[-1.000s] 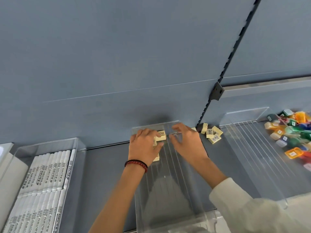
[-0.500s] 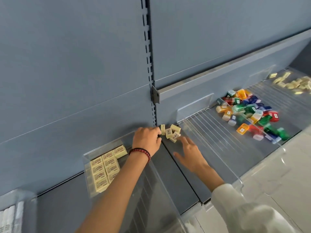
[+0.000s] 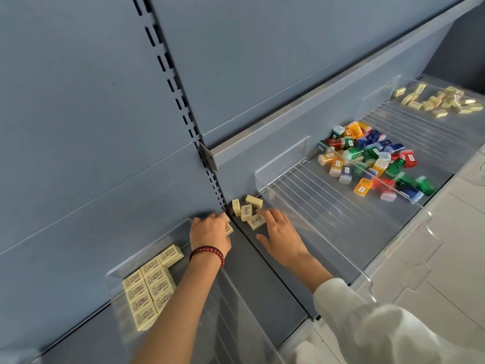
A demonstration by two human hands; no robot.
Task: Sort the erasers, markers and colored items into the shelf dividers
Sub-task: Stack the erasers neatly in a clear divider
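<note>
Moved: my R grip point(image 3: 280, 233) has reached the loose erasers point(image 3: 248, 210).
R grip: released, fingers spread, touching one.
L grip point(image 3: 210, 232): grasping two erasers point(image 3: 228, 229), just left of R.

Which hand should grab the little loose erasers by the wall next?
Probably right. The right hand is open, just beside the loose erasers; the left hand curls around other erasers.
</note>
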